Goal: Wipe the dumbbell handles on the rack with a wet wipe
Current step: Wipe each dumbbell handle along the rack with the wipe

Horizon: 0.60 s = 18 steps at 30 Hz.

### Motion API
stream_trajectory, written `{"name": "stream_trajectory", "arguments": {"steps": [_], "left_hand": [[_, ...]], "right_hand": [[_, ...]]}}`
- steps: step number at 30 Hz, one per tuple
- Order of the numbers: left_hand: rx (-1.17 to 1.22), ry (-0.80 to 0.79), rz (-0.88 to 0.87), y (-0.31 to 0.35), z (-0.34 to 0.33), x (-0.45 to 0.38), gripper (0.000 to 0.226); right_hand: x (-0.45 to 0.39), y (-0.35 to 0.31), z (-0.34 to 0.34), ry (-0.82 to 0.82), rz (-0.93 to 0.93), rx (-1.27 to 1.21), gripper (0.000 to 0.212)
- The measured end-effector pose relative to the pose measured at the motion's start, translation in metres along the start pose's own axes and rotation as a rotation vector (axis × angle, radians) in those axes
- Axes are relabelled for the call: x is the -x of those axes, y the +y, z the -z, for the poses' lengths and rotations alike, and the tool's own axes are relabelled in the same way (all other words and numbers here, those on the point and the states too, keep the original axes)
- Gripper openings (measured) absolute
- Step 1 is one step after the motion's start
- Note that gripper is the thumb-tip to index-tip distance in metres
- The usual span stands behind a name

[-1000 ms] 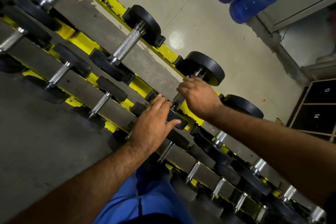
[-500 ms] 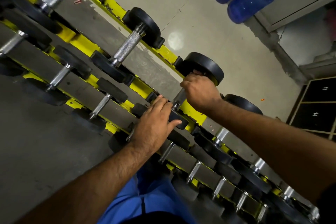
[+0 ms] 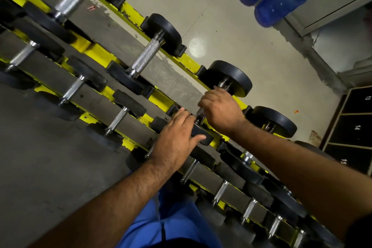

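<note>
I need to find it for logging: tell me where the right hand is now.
In the head view, right of centre, the right hand grips the metal handle of a black round-ended dumbbell on the yellow rack, beside the left hand.

My right hand (image 3: 220, 109) has slid along the dumbbell handle (image 3: 200, 113), first toward the far weight plate (image 3: 231, 77), then slightly back. My left hand (image 3: 177, 137) barely shifted.

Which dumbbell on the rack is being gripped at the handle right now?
The big dumbbell on the far rail: right hand wraps its handle, left hand rests on its near weight. Neighbouring dumbbells' handles are bare.
</note>
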<state>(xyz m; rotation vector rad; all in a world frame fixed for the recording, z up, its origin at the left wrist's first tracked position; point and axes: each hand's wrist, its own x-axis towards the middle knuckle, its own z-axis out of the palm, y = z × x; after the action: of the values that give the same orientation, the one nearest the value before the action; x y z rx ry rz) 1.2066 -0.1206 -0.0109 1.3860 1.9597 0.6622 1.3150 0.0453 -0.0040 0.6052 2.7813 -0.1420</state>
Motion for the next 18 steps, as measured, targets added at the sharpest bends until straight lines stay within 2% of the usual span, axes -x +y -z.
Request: {"name": "stream_trajectory", "arguments": {"steps": [4, 5, 8, 9, 12, 13, 16, 17, 18], "left_hand": [[0.035, 0.019, -0.002, -0.001, 0.000, 0.001, 0.062], [0.040, 0.020, 0.002, -0.001, -0.001, 0.002, 0.062], [0.042, 0.019, 0.001, -0.003, -0.001, 0.001, 0.061], [0.051, 0.022, 0.001, -0.004, -0.001, 0.001, 0.061], [0.092, 0.029, 0.008, -0.004, 0.001, 0.000, 0.058], [0.094, 0.031, 0.008, -0.004, 0.001, 0.000, 0.057], [0.096, 0.031, 0.010, -0.007, 0.001, -0.002, 0.053], [0.101, 0.029, 0.010, -0.007, 0.001, -0.002, 0.052], [0.103, 0.026, 0.007, -0.008, 0.002, -0.003, 0.052]], "right_hand": [[0.008, -0.004, 0.004, -0.042, 0.259, -0.136, 0.030], [0.006, 0.004, 0.009, -0.042, 0.238, -0.119, 0.035], [-0.001, 0.018, 0.013, 0.069, -0.014, -0.054, 0.039], [0.000, 0.011, 0.010, 0.054, -0.011, -0.033, 0.039], [0.015, -0.004, -0.004, -0.029, 0.245, -0.071, 0.032], [0.017, 0.001, -0.003, -0.024, 0.256, -0.069, 0.035], [0.016, 0.020, 0.001, 0.046, 0.002, -0.039, 0.044], [0.016, 0.017, 0.000, 0.063, 0.012, -0.033, 0.043], [0.018, 0.010, -0.005, 0.055, 0.107, -0.046, 0.041]]}}
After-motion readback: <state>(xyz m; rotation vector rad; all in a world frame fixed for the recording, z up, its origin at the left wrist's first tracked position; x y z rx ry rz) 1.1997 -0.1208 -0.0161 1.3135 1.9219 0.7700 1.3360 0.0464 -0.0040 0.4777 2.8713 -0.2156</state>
